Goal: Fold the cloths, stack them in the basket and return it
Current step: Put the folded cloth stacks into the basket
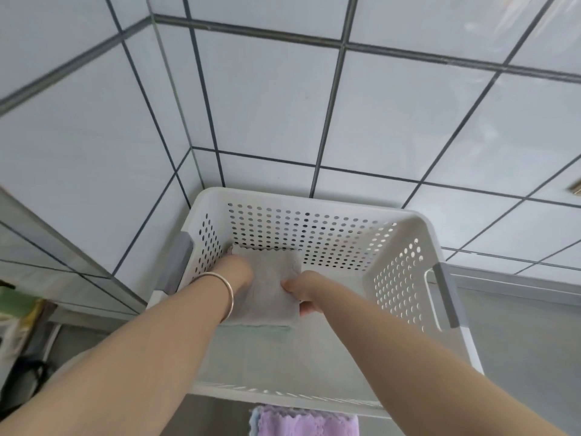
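Note:
A white perforated basket (314, 201) with grey handles stands in the tiled corner. Inside it lies a folded grey cloth (267, 287), with a pale green edge of another cloth (273, 329) showing beneath it. My left hand (235, 273), with a bangle on its wrist, grips the grey cloth's left side. My right hand (303, 291) pinches its right edge, thumb on top. A purple cloth (308, 423) with a blue one under it lies outside the basket, by its near rim at the bottom of the view.
White tiled walls with dark grout rise behind and to the left of the basket. A grey ledge (518, 283) runs to the right. Green and yellow items (19, 306) and dark cables (28, 372) sit at the lower left.

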Demonstrator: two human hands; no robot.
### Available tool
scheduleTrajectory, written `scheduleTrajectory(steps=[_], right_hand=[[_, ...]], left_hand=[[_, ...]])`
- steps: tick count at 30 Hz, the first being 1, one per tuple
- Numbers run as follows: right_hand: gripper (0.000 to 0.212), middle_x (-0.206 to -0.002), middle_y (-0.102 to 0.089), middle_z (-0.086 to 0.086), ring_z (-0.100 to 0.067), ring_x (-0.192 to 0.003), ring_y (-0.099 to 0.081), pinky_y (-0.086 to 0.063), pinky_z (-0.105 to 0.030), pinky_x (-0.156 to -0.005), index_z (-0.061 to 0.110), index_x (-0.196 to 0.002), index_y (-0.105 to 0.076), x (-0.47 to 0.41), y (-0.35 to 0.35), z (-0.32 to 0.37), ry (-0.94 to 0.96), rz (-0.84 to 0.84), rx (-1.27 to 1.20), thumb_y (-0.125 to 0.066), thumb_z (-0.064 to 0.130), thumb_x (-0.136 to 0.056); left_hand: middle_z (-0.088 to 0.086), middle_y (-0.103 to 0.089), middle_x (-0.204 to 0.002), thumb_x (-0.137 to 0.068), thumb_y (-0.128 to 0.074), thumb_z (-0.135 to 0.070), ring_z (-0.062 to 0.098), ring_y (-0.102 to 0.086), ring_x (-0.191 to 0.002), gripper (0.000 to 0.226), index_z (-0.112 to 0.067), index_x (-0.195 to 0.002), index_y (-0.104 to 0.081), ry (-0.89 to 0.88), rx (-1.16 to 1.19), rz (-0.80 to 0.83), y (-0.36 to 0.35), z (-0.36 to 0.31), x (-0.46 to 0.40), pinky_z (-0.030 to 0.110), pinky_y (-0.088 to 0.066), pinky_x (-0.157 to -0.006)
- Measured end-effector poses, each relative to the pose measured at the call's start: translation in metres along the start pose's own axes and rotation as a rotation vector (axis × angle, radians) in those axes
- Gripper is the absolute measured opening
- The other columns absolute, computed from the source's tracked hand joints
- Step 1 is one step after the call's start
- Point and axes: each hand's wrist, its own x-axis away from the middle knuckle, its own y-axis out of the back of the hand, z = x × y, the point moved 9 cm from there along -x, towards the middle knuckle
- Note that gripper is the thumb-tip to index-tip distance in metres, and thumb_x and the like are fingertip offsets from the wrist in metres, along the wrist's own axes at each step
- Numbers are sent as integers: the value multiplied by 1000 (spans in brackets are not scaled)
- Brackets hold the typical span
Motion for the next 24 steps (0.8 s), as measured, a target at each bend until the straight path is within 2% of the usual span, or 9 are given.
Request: scheduleTrajectory(steps=[3,5,7,9,11,14,17,19,24], right_hand=[[40,-98,-61,-14,-28,-97,-66,-53,-36,-91,-1,-118,-53,-1,-4,7,23,-47,195,-42,30,-96],[33,-97,-57,-13,-25,-91,-61,-52,-33,-90,2,-107,-57,1,-7,11,51,-49,247,-39,28,-97],[31,-108,-58,-14,-22,-93,-56,-50,-35,-93,3,-109,-58,2,-11,16,89,-28,192,-40,25,-97],[29,-127,-59,-15,-26,-109,-59,-48,-39,-99,5,-111,-59,5,-14,16,77,16,81,-46,24,-93],[30,-131,-56,-14,-28,-116,-58,-49,-39,-99,7,-114,-59,11,-13,20,82,47,96,-49,24,-92],[34,-116,-55,-12,-26,-98,-58,-51,-30,-85,8,-118,-49,28,15,45,235,-269,452,-51,28,-91],[51,-128,-44,-9,-26,-116,-45,-43,-35,-89,8,-126,-39,56,8,79,632,-553,992,-58,33,-86],[68,-141,-34,-11,-27,-128,-34,-37,-38,-101,8,-134,-35,50,-10,73,763,-478,1218,-61,43,-82],[84,-157,3,-13,-26,-142,-13,-23,-37,-114,11,-149,-2,8,-14,24,554,-248,1203,-49,47,-89]], left_hand=[[14,-44,-141,-97,-34,-8,28,-43,-129,38,0,-133,-44,8,-65,-76,19,-3,5,33,-37,-105],[15,-44,-140,-96,-32,-7,27,-44,-128,40,1,-134,-40,-27,-65,-205,32,-7,8,33,-36,-104],[17,-40,-140,-93,-33,-3,30,-43,-126,45,3,-137,-31,-44,-103,-313,35,-12,12,37,-36,-106],[16,-45,-134,-91,-39,-6,30,-47,-122,43,0,-133,-39,-162,-164,-368,33,-30,20,40,-38,-105],[14,-49,-133,-94,-44,-21,28,-48,-121,43,-4,-134,-43,-220,-227,-245,18,-41,26,37,-39,-104],[17,-29,-147,-91,-47,-46,32,-26,-136,71,-5,-144,-23,-237,-344,-145,3,-41,25,41,-25,-112],[22,-8,-152,-83,-50,-56,38,-7,-142,95,-4,-147,-3,-198,-400,-107,-13,-29,10,60,-6,-114],[22,5,-154,-81,-57,-52,38,1,-143,103,-5,-147,8,-189,-318,-80,-22,-21,-3,54,-8,-117],[18,21,-154,-78,-66,-46,36,13,-143,111,-18,-147,15,-190,-189,-73,-26,-12,-16,47,-8,-119]])
